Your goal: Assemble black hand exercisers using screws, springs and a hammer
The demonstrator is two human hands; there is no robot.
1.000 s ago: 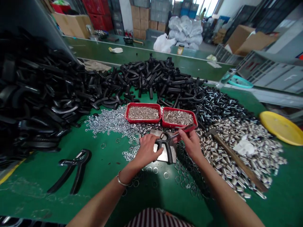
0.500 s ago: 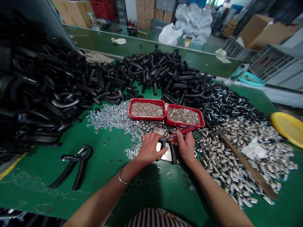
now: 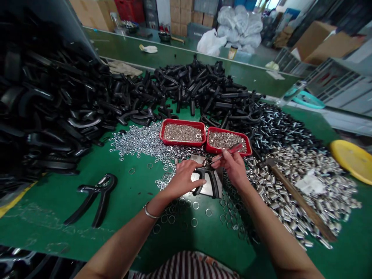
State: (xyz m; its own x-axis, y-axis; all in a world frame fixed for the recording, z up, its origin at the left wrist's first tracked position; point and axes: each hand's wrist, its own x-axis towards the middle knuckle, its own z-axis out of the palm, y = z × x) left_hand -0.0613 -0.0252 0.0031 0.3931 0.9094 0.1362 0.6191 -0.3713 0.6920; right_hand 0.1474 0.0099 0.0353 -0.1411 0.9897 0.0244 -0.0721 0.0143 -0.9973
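On a metal plate (image 3: 218, 185) lies a black hand grip exerciser (image 3: 214, 182), its two handles pointing toward me and a spring near its top. My left hand (image 3: 186, 177) holds it at the upper left, thumb and fingers closed about the frame. In my right hand (image 3: 235, 167) is a red-handled screwdriver (image 3: 232, 148), pinched between the fingers, its thin shaft angled down toward the spring. Whether its tip touches is too small to tell. Another hand grip exerciser, with a spring fitted, rests at the left of the green table (image 3: 128, 228).
Two red trays (image 3: 183, 143) (image 3: 229, 152) of small metal parts stand beyond the plate. Nuts and rings (image 3: 139, 141) spread to the left, springs (image 3: 279, 193) to the right with a hammer (image 3: 302, 201) on them. Black handles (image 3: 192, 83) are heaped behind; a yellow lid (image 3: 353, 161) lies far right.
My right hand has lifted a little and turned, bringing the screwdriver's handle up and away from me. My left hand stays on the hand grip exerciser. The whole view has shifted slightly.
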